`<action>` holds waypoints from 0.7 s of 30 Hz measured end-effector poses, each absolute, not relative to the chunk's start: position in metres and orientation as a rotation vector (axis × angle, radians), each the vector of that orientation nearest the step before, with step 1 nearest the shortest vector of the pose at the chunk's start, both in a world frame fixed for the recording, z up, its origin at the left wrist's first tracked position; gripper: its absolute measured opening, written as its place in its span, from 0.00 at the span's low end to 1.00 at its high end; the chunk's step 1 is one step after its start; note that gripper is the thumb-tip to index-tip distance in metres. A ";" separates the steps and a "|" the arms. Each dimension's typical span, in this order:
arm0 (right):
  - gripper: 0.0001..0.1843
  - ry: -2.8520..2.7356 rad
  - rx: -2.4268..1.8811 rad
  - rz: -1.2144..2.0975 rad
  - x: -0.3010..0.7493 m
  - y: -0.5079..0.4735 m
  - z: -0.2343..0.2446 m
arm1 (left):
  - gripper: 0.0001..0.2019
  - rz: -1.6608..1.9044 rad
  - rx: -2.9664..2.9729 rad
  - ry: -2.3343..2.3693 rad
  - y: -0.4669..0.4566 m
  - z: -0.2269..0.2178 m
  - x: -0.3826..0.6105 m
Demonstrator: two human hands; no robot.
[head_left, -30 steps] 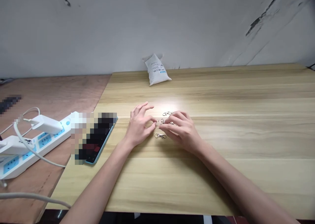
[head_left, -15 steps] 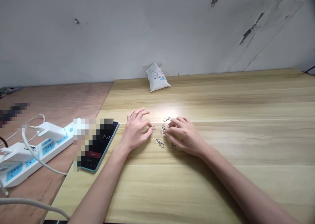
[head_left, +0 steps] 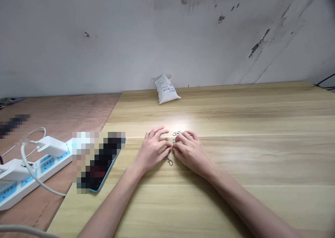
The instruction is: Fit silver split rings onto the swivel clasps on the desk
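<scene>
My left hand point(head_left: 154, 150) has thumb and forefinger pinched on a small metal ring point(head_left: 171, 146), which is mostly hidden by the fingertips. My right hand point(head_left: 193, 153) meets it there, its thumb and forefinger closed on a lobster clasp that the fingers largely cover. Just below the fingertips, a silver lobster clasp point(head_left: 170, 161) lies on the wooden tabletop point(head_left: 209, 203). Another clasp point(head_left: 177, 133) rests beyond the right fingers. More metal pieces show partly under and around the right hand.
A phone point(head_left: 104, 168) with a blue edge lies left of my left arm, partly pixelated. Farther left, a white power strip point(head_left: 34, 184) holds plugged chargers point(head_left: 52, 146) and cables. A white plastic packet point(head_left: 166, 90) with a label sits by the wall point(head_left: 117, 49).
My left hand has moved right with the ring until its fingertips meet those of my right hand. The right hand has shifted only slightly. The camera view has tilted up a little.
</scene>
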State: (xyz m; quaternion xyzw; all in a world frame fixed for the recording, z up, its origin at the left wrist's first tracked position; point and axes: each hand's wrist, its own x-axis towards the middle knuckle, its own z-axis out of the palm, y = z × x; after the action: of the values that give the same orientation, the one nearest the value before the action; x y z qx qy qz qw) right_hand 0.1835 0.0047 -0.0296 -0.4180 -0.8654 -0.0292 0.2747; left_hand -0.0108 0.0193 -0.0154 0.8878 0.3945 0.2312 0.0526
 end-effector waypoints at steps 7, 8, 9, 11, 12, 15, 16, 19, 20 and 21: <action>0.06 -2.154 -1.059 0.251 0.186 0.004 -0.027 | 0.06 0.786 2.542 1.259 0.017 -0.014 -0.010; 0.05 -2.137 -1.055 0.276 0.187 0.004 -0.027 | 0.06 0.798 2.524 1.248 0.017 -0.013 -0.010; 0.05 -2.123 -1.052 0.297 0.187 0.004 -0.026 | 0.06 0.811 2.502 1.236 0.017 -0.012 -0.010; 0.05 -2.105 -1.047 0.329 0.188 0.004 -0.026 | 0.06 0.848 2.433 1.219 0.017 -0.011 -0.009; 0.05 -2.103 -1.041 0.341 0.188 0.003 -0.026 | 0.06 0.869 2.386 1.214 0.016 -0.011 -0.009; 0.05 -2.114 -1.031 0.367 0.188 0.003 -0.026 | 0.06 0.910 2.254 1.183 0.015 -0.010 -0.008; 0.05 -2.117 -1.030 0.374 0.188 0.003 -0.026 | 0.06 0.911 2.222 1.174 0.014 -0.009 -0.008; 0.04 -2.109 -1.029 0.403 0.188 0.002 -0.024 | 0.06 0.892 2.161 1.161 0.013 -0.007 -0.006; 0.04 -2.101 -1.034 0.415 0.189 0.002 -0.023 | 0.06 0.885 2.146 1.161 0.013 -0.007 -0.006; 0.04 -2.089 -1.041 0.428 0.189 0.002 -0.021 | 0.07 0.880 2.133 1.160 0.013 -0.006 -0.006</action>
State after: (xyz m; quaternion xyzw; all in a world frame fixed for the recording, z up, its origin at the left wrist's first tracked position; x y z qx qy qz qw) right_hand 0.1890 0.0017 -0.0214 -0.4068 -0.8160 0.1671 0.3751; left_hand -0.0057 0.0126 -0.0064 0.7939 0.4319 0.3275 0.2756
